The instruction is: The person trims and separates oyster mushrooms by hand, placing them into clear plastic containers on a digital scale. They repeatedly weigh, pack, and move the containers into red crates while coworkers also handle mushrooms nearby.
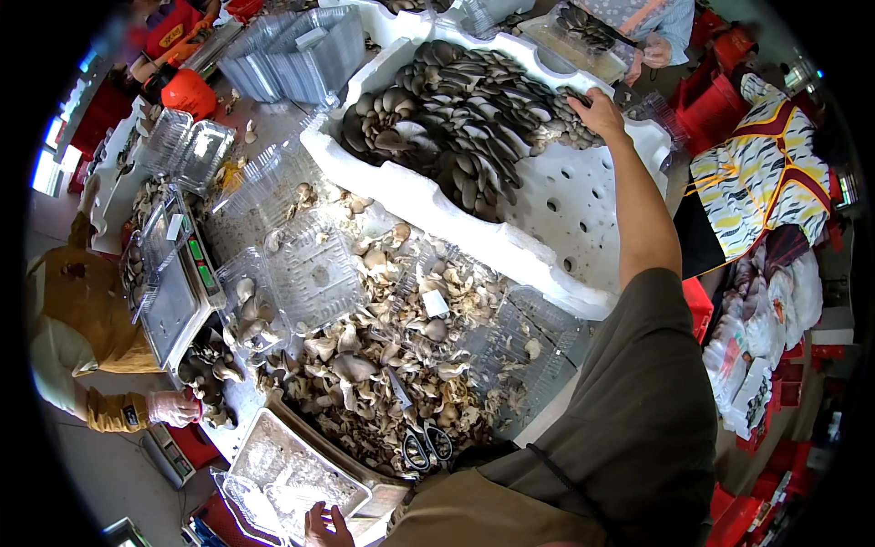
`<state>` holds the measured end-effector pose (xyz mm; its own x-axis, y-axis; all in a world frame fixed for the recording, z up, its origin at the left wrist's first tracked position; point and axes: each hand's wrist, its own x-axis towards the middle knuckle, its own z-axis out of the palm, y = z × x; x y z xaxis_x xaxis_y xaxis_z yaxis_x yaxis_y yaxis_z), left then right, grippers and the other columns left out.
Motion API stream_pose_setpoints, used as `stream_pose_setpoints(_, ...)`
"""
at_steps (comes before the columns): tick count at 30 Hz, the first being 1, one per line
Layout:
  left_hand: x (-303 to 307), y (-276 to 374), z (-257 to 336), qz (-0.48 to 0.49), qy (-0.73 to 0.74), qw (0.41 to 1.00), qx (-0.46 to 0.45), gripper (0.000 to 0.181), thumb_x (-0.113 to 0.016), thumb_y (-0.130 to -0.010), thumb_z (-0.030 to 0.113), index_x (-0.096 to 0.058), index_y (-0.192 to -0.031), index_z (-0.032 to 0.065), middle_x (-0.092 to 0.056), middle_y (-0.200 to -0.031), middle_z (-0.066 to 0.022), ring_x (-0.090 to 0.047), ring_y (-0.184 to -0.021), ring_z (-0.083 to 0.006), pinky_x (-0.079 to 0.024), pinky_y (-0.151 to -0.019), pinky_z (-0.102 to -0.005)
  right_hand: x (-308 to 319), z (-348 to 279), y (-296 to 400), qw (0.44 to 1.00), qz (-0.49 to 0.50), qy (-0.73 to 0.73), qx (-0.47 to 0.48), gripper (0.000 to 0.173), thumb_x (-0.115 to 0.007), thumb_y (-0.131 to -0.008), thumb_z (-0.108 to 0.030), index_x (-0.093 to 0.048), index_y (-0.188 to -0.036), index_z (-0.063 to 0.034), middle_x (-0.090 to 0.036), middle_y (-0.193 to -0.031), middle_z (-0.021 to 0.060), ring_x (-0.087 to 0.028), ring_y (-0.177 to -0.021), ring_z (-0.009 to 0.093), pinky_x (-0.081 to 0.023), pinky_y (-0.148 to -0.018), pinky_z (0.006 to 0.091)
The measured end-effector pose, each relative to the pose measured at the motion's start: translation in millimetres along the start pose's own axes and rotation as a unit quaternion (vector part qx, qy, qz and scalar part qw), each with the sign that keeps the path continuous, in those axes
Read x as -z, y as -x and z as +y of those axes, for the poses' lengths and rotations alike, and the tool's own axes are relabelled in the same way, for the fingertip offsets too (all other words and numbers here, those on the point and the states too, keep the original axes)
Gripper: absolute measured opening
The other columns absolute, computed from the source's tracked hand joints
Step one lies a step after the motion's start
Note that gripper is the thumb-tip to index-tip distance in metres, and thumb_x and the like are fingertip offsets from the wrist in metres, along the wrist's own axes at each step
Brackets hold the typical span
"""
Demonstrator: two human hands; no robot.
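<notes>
My right hand (600, 115) reaches to the far right end of a white foam box (472, 222) and grips the edge of an oyster mushroom cluster (571, 126). Dark-capped oyster mushrooms (465, 102) fill the box's left and middle. At the bottom, my left hand (327, 526) is partly cut off by the picture's edge, fingers apart, nothing seen in it. It is beside a weighing tray (301, 458) with a clear plastic clamshell (263, 502) at its near end. Black-handled scissors (427, 444) lie on a heap of mushroom trimmings (383, 383) before me.
Clear clamshells, one with mushrooms (253, 311), lie left of the heap. Beyond stand a digital scale (181, 273) and stacked clamshells (294, 58). A co-worker's gloved hand (171, 408) holds something red near mushrooms at left; another person's hand (657, 51) is at top right. Red crates (711, 106) stand at right.
</notes>
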<state>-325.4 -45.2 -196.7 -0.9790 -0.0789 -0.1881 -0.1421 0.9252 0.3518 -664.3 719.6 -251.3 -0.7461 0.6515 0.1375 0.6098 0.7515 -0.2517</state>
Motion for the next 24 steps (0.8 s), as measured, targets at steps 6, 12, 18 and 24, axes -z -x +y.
stream_pose_setpoints(6,3.7,-5.3,5.5,0.001,0.013,1.000,-0.004,0.024,-0.059,-0.086,0.015,-0.058,-0.101,-0.0036,-0.058,-0.077,-0.0123,-0.053,-0.063,-0.0195,-0.044,-0.060,-0.0325,12.2,-8.9,14.0,0.998,-0.044,0.046,0.011,0.056,-0.061,-0.075,-0.051,-0.054,-0.119,-0.0176,-0.054,-0.119,0.0149,-0.056,-0.105,0.030,-0.047,-0.082,0.0416)
stream_pose_setpoints(12,2.1,-13.2,10.4,0.010,0.013,1.000,-0.026,0.022,-0.061,-0.084,0.014,-0.060,-0.099,-0.0017,-0.059,-0.074,-0.0107,-0.054,-0.060,-0.0183,-0.044,-0.054,-0.0307,-0.1,-4.3,42.2,0.996,0.047,0.081,-0.004,0.048,-0.056,-0.080,-0.050,-0.055,-0.114,-0.0159,-0.058,-0.105,0.0170,-0.057,-0.100,0.034,-0.047,-0.079,0.0457)
stream_pose_setpoints(18,1.2,-11.7,10.7,0.034,0.015,0.998,-0.045,0.021,-0.062,-0.083,0.014,-0.060,-0.099,-0.0005,-0.059,-0.074,-0.0102,-0.055,-0.061,-0.0185,-0.043,-0.053,-0.0303,11.8,-7.1,60.7,0.995,0.089,0.042,-0.027,0.063,-0.044,-0.083,-0.059,-0.059,-0.105,-0.0025,-0.058,-0.104,0.0199,-0.055,-0.099,0.037,-0.043,-0.083,0.0468)
stream_pose_setpoints(24,0.9,-18.5,10.3,0.047,0.028,0.998,-0.039,0.021,-0.061,-0.083,0.014,-0.061,-0.098,-0.0001,-0.059,-0.074,-0.0104,-0.055,-0.061,-0.0188,-0.044,-0.054,-0.0308,-15.7,18.7,0.4,0.984,-0.050,-0.162,-0.046,0.082,-0.040,-0.077,-0.070,-0.054,-0.118,-0.0007,-0.047,-0.127,0.0238,-0.042,-0.122,0.033,-0.032,-0.100,0.0371)
